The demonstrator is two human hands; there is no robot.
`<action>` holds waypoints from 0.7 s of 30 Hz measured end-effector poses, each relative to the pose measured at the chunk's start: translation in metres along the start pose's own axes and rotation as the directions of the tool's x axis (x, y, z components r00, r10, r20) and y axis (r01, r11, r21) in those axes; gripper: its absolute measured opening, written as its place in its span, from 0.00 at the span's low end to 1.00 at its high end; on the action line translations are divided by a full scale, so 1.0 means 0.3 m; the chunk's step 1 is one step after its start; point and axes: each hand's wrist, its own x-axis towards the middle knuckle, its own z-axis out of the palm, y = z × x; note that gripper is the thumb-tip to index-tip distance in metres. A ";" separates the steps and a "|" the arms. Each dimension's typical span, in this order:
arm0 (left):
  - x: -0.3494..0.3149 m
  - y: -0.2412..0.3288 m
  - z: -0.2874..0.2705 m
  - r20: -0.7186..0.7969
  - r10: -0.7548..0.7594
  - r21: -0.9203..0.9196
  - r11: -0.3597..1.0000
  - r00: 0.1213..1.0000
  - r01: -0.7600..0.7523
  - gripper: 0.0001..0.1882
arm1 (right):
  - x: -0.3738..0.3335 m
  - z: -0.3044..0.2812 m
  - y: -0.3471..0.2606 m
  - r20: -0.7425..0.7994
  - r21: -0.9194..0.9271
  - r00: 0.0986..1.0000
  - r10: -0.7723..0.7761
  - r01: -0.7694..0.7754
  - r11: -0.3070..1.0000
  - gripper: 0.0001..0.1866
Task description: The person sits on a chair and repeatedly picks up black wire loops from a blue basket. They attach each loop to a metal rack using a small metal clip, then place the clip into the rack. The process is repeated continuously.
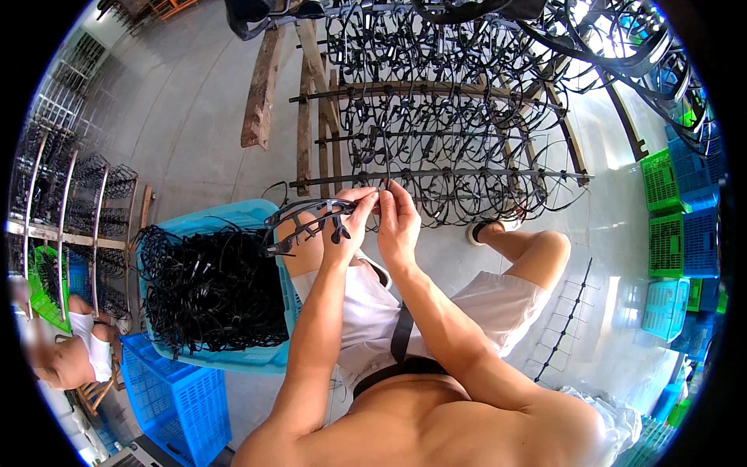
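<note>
My left hand (pixel 347 233) is closed around a small bunch of curved black strap-like pieces (pixel 303 218), which stick out to its left. Close beside it, my right hand (pixel 399 222) pinches with thumb and fingertips at a thin dark strip (pixel 387 159) that runs up away from me. The fingertips of both hands nearly meet. What exactly sits between them is too small to make out. Just beyond the hands, a dark bar (pixel 459 173) carries many thin black looped pieces (pixel 443 206).
A light blue basket (pixel 226 212) heaped with tangled black pieces (pixel 214 288) stands at my left. Below it is a blue crate (pixel 183 401). Wooden rack posts (pixel 263 89) rise ahead. Green crates (pixel 664 183) are stacked right; a spiked rod (pixel 564 331) lies on the floor. Another person (pixel 74 350) sits far left.
</note>
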 end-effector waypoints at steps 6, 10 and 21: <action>0.008 -0.010 -0.010 0.051 -0.098 -0.072 0.992 0.994 0.102 0.11 | -0.009 0.012 -0.019 -0.043 -0.147 0.999 -0.031 0.025 0.989 0.18; -0.002 0.001 -0.013 0.034 -0.041 0.042 0.998 0.999 0.040 0.11 | -0.008 0.005 -0.040 -0.016 -0.260 0.998 -0.067 0.060 0.964 0.20; -0.170 0.083 -0.080 0.099 0.256 0.560 0.785 0.962 -0.266 0.05 | -0.089 -0.032 -0.309 0.751 -0.307 0.603 -0.268 0.679 0.667 0.14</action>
